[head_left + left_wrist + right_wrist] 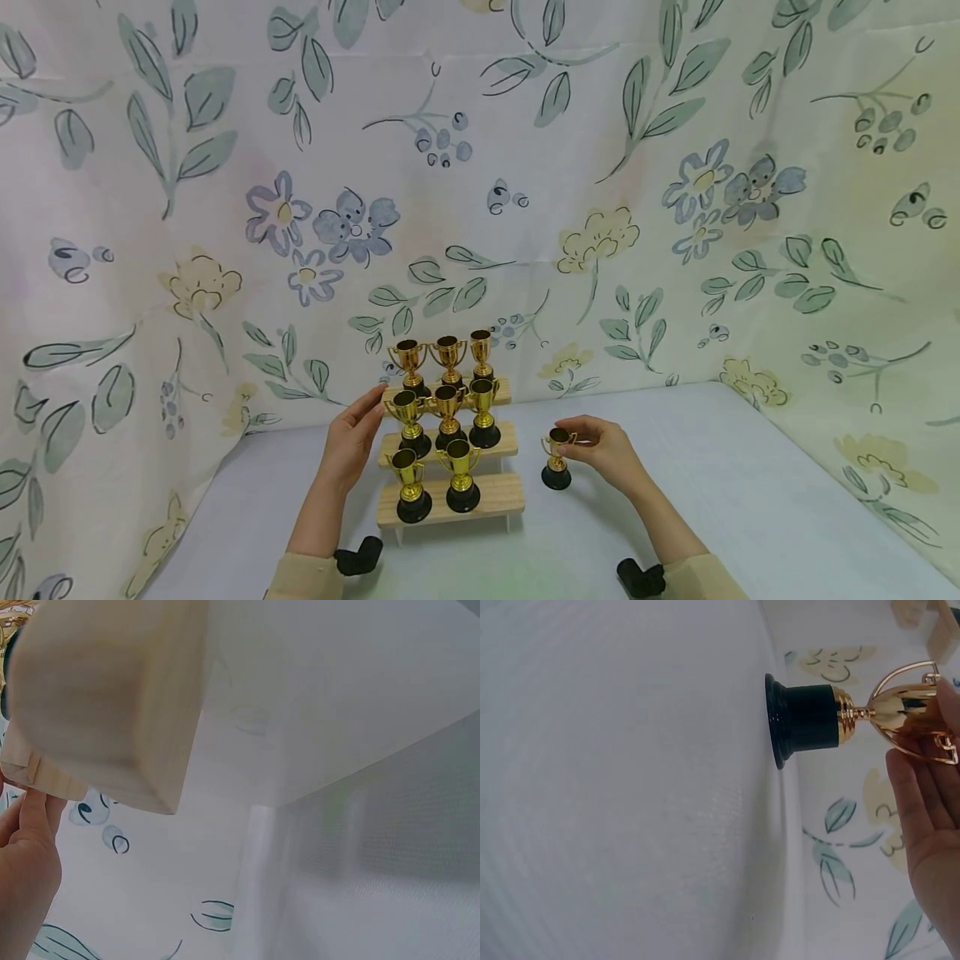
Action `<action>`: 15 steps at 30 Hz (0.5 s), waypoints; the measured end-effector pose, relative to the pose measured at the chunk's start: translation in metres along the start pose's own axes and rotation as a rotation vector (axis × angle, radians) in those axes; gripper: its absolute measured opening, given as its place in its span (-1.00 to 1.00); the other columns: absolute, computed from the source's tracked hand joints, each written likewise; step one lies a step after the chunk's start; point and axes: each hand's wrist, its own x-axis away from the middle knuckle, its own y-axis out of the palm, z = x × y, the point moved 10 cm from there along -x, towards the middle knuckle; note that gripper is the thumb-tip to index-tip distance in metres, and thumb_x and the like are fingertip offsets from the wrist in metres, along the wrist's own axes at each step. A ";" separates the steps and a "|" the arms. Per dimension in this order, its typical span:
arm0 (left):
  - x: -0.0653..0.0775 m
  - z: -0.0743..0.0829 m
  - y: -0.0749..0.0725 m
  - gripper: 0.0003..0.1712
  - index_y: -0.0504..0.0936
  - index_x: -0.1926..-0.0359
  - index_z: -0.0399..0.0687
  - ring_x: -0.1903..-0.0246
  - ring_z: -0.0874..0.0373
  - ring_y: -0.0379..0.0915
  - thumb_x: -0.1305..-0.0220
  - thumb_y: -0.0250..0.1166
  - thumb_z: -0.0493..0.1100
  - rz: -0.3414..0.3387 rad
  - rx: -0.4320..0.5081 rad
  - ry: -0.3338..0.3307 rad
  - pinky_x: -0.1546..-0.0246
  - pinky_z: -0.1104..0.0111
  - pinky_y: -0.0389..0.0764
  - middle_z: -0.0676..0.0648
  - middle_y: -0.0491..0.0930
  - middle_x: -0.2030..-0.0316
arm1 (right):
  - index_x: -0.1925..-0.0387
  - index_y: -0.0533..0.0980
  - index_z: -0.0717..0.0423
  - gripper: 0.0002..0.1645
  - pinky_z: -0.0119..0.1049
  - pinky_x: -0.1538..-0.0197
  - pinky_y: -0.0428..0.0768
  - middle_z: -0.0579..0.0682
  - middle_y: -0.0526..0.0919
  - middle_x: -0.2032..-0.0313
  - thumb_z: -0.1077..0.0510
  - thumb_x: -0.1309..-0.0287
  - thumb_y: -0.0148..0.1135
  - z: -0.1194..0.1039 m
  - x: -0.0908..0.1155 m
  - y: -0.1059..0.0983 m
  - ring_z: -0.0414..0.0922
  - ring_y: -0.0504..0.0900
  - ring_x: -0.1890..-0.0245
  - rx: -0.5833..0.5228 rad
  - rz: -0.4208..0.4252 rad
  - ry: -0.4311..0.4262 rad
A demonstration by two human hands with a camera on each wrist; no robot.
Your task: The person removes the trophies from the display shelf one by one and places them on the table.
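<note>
My right hand [602, 451] pinches a small gold trophy cup [557, 458] by its bowl, thumb on one side and fingers on the other. The cup stands upright on its black base, right of a three-step wooden stand [491, 493]; the right wrist view shows its gold stem and handles [907, 705] close up. At the left end of the stand's top step, my left hand [352, 437] rests its extended fingers against the wood. In the left wrist view those fingers [34, 814] touch the step's end [45, 776] from beside it.
Similar trophies fill the stand: three on the top step, three on the middle, and two on the bottom, including a front left trophy [411, 487]. A white cloth [570, 542] covers the table. Behind it hangs a floral curtain [450, 208].
</note>
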 end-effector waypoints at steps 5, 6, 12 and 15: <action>0.000 -0.001 -0.001 -0.40 0.17 -0.50 -0.17 -0.49 0.27 0.07 -0.52 0.04 -0.21 0.013 0.009 -0.007 -0.22 0.81 0.37 -0.07 0.09 -0.54 | -0.07 0.61 0.14 -0.44 -0.49 0.16 0.71 0.17 0.72 0.02 0.10 0.01 0.52 -0.002 0.000 0.001 -0.20 0.70 0.18 -0.013 -0.003 -0.008; 0.000 -0.001 -0.001 -0.40 0.17 -0.50 -0.17 -0.45 0.35 0.12 -0.52 0.04 -0.21 0.012 0.016 -0.007 -0.23 0.81 0.37 -0.06 0.10 -0.53 | -0.07 0.61 0.13 -0.44 -0.48 0.14 0.72 0.17 0.72 0.00 0.10 0.02 0.53 -0.002 0.000 0.001 -0.18 0.71 0.17 -0.014 0.000 -0.009; 0.001 0.001 0.001 -0.38 0.15 -0.50 -0.21 -0.16 0.68 0.32 -0.52 0.04 -0.22 -0.002 0.043 0.008 -0.23 0.80 0.38 -0.11 0.08 -0.54 | -0.08 0.61 0.05 -0.40 -0.25 -0.15 0.71 0.19 0.68 -0.09 0.04 0.05 0.55 -0.011 0.001 -0.005 0.00 0.68 -0.07 0.025 0.065 -0.048; 0.001 0.001 0.001 -0.39 0.15 -0.50 -0.21 -0.22 0.64 0.29 -0.52 0.04 -0.22 -0.003 0.039 0.006 -0.23 0.80 0.37 -0.10 0.08 -0.54 | -0.08 0.61 0.05 -0.41 -0.18 -0.21 0.68 0.14 0.70 -0.07 0.02 0.03 0.54 -0.020 0.004 -0.013 0.04 0.67 -0.11 0.049 0.142 -0.093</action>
